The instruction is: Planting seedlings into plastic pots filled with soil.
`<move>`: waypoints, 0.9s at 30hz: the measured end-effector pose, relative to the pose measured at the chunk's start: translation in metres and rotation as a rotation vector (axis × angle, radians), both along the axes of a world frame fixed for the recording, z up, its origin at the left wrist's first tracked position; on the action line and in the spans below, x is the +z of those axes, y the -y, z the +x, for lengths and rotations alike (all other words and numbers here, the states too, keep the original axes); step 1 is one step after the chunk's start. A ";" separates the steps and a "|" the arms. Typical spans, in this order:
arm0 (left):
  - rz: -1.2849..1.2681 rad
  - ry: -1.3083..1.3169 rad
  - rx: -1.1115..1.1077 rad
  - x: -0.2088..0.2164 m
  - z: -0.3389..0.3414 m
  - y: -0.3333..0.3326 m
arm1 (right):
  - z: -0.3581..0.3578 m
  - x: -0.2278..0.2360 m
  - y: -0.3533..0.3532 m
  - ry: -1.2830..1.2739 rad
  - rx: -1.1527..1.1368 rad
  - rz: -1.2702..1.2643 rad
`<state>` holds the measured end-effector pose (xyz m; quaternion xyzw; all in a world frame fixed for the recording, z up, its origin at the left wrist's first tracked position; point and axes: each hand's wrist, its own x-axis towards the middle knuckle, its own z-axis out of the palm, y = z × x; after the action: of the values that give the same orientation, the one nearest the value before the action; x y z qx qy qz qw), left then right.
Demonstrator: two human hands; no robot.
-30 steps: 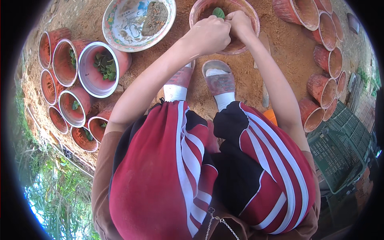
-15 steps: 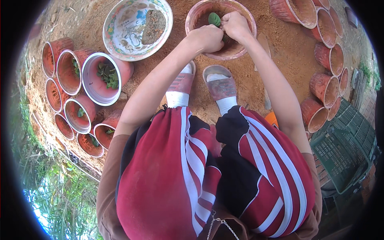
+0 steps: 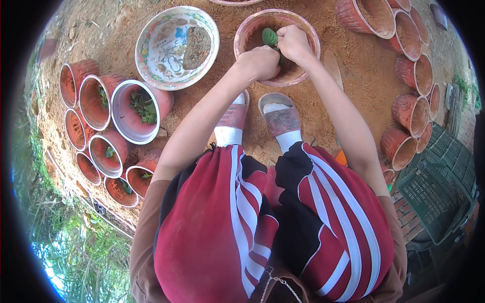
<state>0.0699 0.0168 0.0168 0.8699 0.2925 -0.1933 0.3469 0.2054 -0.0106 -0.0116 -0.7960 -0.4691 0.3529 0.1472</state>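
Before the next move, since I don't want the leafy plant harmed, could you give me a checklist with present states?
1. Left hand at the plant, over the pot: ok.
2. Right hand beside the leaf: ok.
3. Both hands free: not ok, both are busy at the plant.
4. Plant's base seated in soil: cannot tell, the hands hide it.
5. Loose soil in the patterned basin: ok, heaped toward its right side.
6. Sandals clear of the pot: ok, there's a gap.
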 end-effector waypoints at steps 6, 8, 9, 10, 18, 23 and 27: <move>-0.009 0.003 0.004 0.001 0.002 -0.002 | 0.006 -0.012 -0.005 -0.094 -0.044 0.024; -0.004 0.002 0.005 0.001 0.000 -0.003 | 0.002 -0.010 -0.006 -0.052 -0.027 0.017; -0.003 0.001 0.004 0.000 0.001 -0.003 | 0.001 -0.009 -0.008 -0.050 -0.035 0.005; 0.000 0.000 0.002 0.000 0.001 -0.003 | 0.001 -0.008 -0.009 -0.047 -0.043 -0.006; -0.042 -0.039 0.006 0.001 0.001 -0.002 | 0.000 0.025 -0.003 0.121 -0.009 -0.036; -0.071 -0.080 0.013 0.000 0.001 -0.005 | 0.005 0.040 0.004 0.258 0.246 -0.071; -0.077 -0.075 -0.011 0.001 0.005 -0.004 | 0.012 0.014 0.006 0.146 0.335 -0.232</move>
<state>0.0746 0.0203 0.0174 0.8497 0.2929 -0.2385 0.3679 0.2174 -0.0163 0.0020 -0.7421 -0.5606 0.3653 -0.0405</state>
